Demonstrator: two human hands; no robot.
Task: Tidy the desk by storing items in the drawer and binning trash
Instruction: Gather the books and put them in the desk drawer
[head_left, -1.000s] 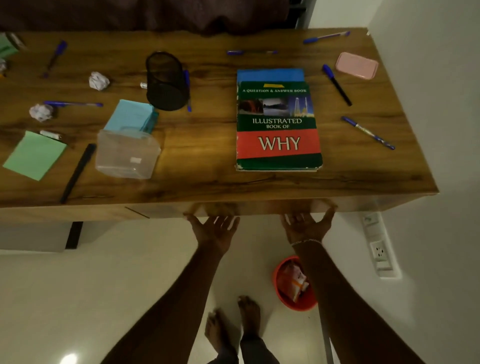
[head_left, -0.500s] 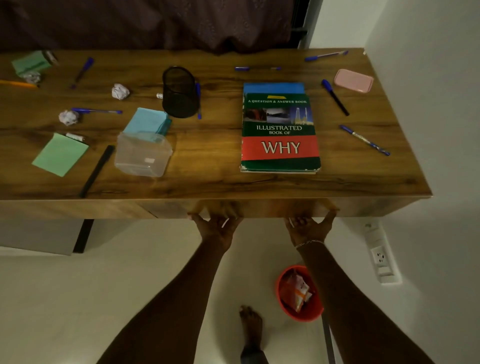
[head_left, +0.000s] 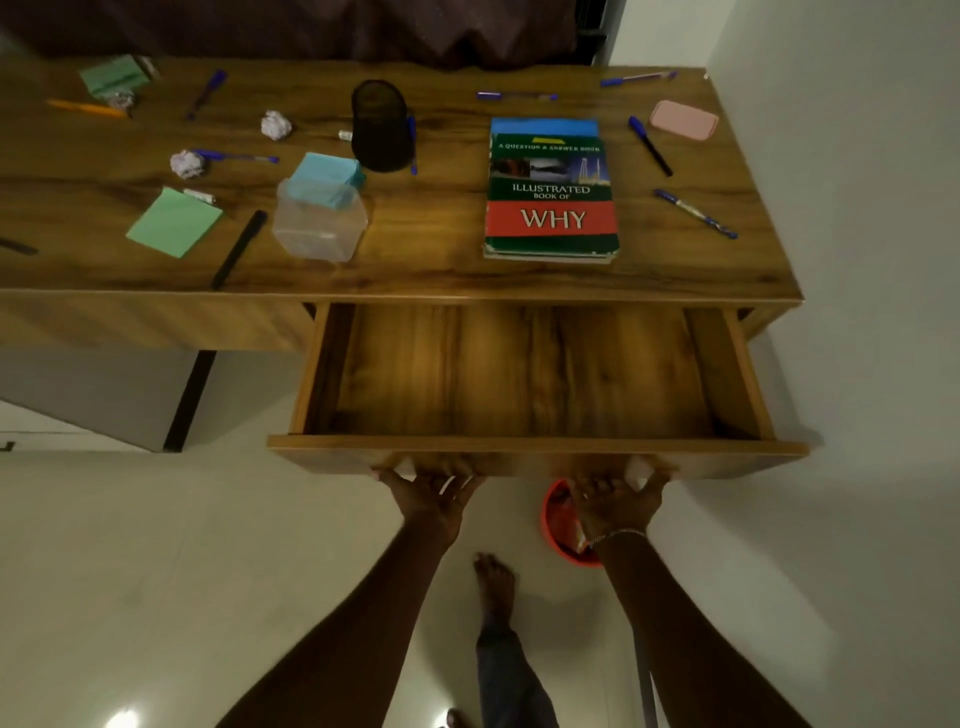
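The wooden drawer (head_left: 535, 448) stands pulled out from under the desk (head_left: 447, 275), and nothing lies inside it. My left hand (head_left: 428, 493) and my right hand (head_left: 615, 501) both grip the underside of its front panel. On the desk lie a green and red book (head_left: 551, 195), several blue pens such as one (head_left: 695, 213) at the right, two crumpled paper balls (head_left: 188, 163) (head_left: 275, 124), a clear plastic box (head_left: 319, 221), blue notes (head_left: 327, 174), green notes (head_left: 174, 222) and a black mesh cup (head_left: 382, 124). A red bin (head_left: 563, 525) sits on the floor under my right hand.
A pink case (head_left: 683, 119) lies at the desk's far right corner. A black ruler (head_left: 240, 248) lies near the front edge. The wall (head_left: 857, 260) runs close along the right side. My foot (head_left: 493, 584) stands on the pale floor below the drawer.
The drawer was shut before; both hands have pulled it out toward me and it now stands wide open. The view has backed away from the desk.
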